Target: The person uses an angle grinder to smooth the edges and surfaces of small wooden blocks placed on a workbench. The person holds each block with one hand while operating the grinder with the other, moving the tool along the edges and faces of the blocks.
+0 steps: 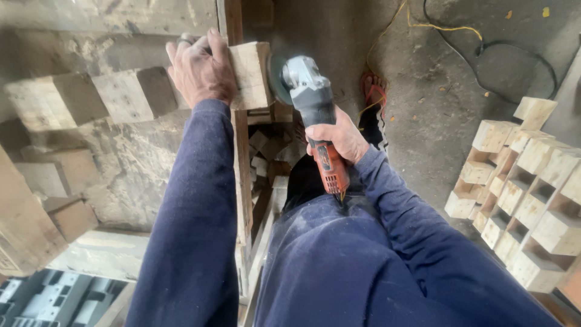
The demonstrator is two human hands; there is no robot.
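Dusty workbench point(121, 157) edge: left hand point(203, 69) is pinning a wood block point(251, 75), right hand point(342, 136) gripping an angle grinder point(308, 103) whose disc, being so close, risks kicking toward those fingers.

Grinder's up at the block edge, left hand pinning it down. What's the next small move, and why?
Probably ease the angle grinder disc lightly along the wooden block end face: the left hand pins the block on the bench, the right hand grips the grinder, and its disc sits at that face.
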